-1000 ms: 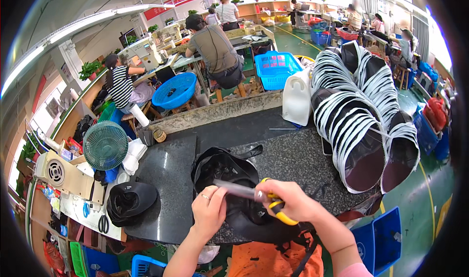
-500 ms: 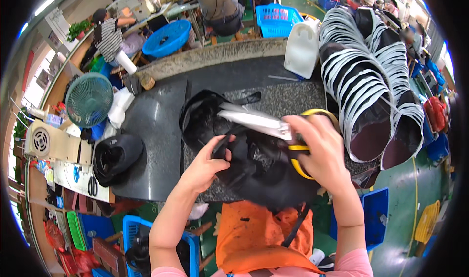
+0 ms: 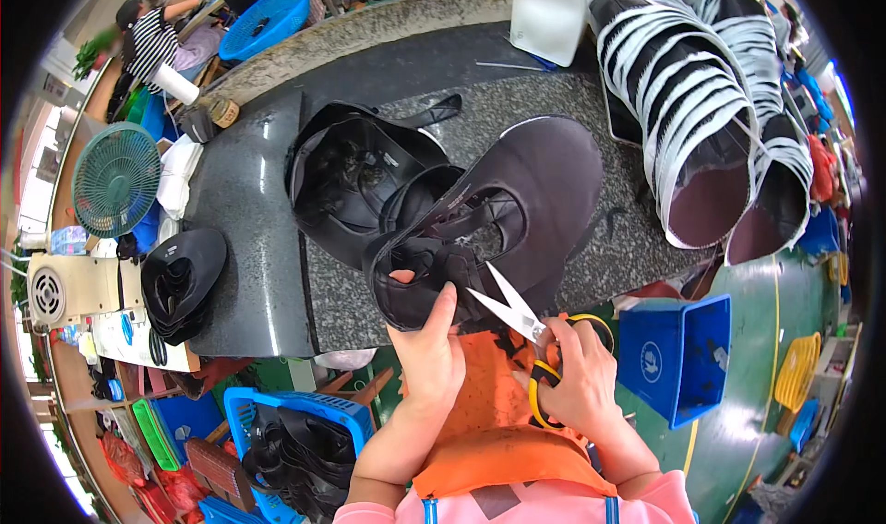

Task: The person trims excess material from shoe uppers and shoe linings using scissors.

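My left hand (image 3: 429,362) grips the near edge of a black brimmed cap (image 3: 558,178), its thumb on top and a fingertip showing through inside. The cap's wide brim spreads away to the right over the speckled stone worktop (image 3: 609,238). In my right hand (image 3: 581,376) is a pair of scissors (image 3: 517,313) with yellow and black handles. Its blades stand apart and point toward the cap's near edge; whether they touch it I cannot tell. Another black cap (image 3: 323,187), hollow side up, lies behind the held one, partly covered by it.
Several black caps (image 3: 185,279) are piled at left. Tall stacks of black pieces with white edging (image 3: 688,127) stand at right, near a white jug (image 3: 549,16). A blue bin (image 3: 651,353) stands below right, a blue basket (image 3: 242,409) of black pieces below left. A green fan (image 3: 115,180) faces the bench.
The scissors have come down toward me from above the caps, and their blades are now spread. The held cap has been turned, showing its brim flat. My view has tilted downward.
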Demonstrator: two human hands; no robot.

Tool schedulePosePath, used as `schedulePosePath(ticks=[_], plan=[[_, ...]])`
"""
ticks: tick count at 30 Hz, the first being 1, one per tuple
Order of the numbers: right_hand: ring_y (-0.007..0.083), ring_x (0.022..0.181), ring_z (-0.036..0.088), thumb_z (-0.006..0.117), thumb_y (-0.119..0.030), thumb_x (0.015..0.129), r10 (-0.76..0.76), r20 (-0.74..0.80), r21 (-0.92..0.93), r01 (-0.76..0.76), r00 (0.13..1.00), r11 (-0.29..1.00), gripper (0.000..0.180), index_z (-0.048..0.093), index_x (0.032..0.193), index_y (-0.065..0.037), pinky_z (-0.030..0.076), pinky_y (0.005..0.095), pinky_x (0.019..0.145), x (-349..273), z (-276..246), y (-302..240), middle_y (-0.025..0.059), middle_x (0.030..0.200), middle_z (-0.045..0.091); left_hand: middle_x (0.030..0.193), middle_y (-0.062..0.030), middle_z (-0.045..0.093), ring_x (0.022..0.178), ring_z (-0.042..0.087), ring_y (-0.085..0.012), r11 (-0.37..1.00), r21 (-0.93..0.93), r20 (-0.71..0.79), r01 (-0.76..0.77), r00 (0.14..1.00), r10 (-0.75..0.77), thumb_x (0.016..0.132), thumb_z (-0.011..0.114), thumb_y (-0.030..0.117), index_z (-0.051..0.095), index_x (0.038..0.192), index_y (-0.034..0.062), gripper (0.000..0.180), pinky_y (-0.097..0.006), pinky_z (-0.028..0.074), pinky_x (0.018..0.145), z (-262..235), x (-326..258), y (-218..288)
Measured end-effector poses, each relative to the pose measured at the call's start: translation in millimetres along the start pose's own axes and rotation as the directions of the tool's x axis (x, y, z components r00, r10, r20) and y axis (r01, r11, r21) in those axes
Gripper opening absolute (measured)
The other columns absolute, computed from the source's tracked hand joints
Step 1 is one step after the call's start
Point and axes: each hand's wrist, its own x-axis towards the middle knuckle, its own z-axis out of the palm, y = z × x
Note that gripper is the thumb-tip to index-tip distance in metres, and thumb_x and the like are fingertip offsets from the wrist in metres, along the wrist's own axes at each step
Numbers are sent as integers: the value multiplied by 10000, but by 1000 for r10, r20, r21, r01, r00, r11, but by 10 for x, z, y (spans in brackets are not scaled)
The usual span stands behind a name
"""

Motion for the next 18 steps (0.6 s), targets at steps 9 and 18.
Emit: schedulePosePath(ticks=[9, 18], plan=[[306, 757, 545, 826, -205, 619, -13, 66, -23, 14, 998, 1000, 664, 526, 1202, -100, 451, 411, 648, 53, -123, 62, 103, 879, 485, 1217, -93, 548, 1105, 587, -184, 977, -77, 117, 198, 975, -188, 823, 611, -163, 402, 1279, 119, 575, -334, 504, 944, -55, -113, 9], [296, 736, 538, 791, -176, 585, -19, 103, -39, 23, 994, 999, 658, 559, 1198, -108, 443, 402, 626, 44, -252, 94, 100, 850, 481, 1183, -88, 584, 1100, 610, -204, 976, -112, 304, 185, 942, -144, 840, 575, -137, 365, 1351, 104, 603, -440, 495, 1017, -246, -227, -163]])
